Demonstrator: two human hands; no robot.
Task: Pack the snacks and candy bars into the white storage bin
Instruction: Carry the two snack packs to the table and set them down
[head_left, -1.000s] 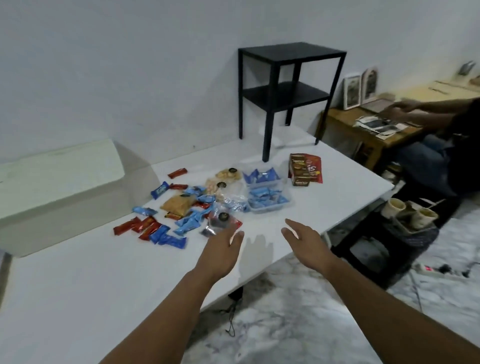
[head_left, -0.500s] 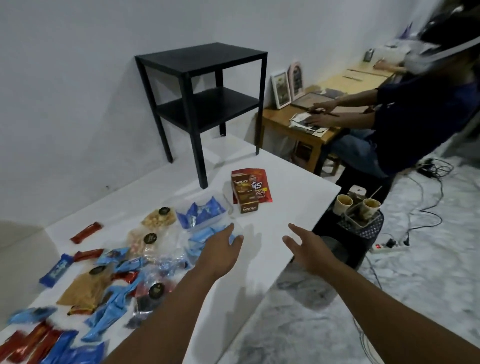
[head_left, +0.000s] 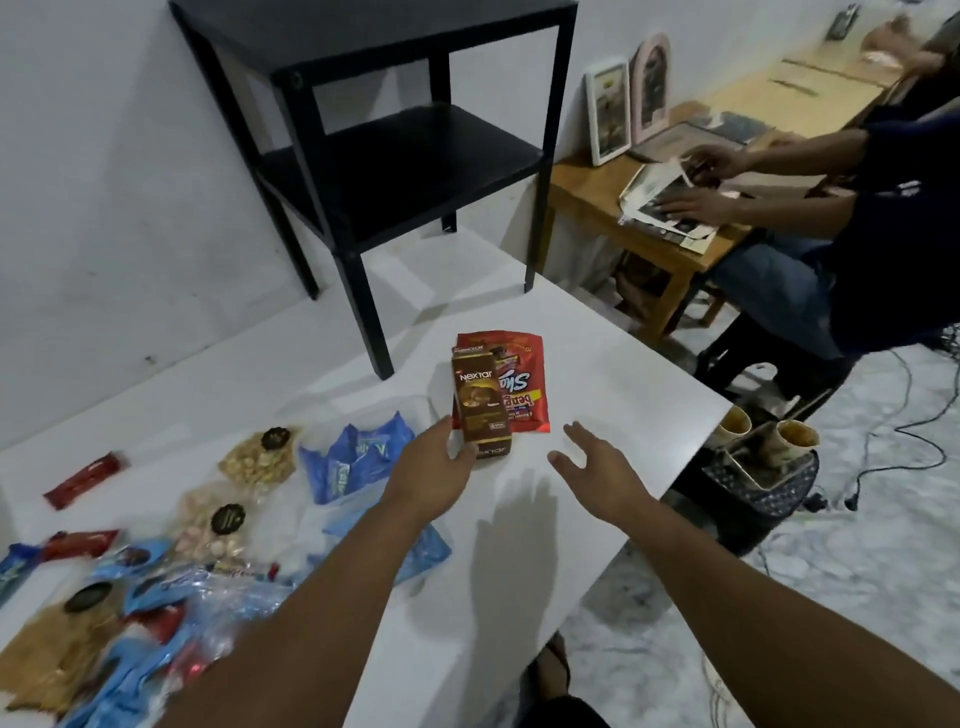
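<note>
From the head view, your left hand (head_left: 434, 475) reaches forward over the white desk (head_left: 613, 364), thumb and fingertips at the near end of the brown Nextar box (head_left: 480, 410); whether that grip has closed on the box, you cannot tell. Your right hand (head_left: 597, 470) hovers just beside it, fingers spread and released, holding nothing. The box reads "Nextar" and lies on a red pouch (head_left: 522, 387) with partly legible lettering. Both sit near the desk's right edge, with bare desk toward its far right corner. Blue wrappers (head_left: 358, 457) and nut bags (head_left: 257, 457) crowd the desk's left side. A black side table (head_left: 374, 156) stands on the desk's far edge.
</note>
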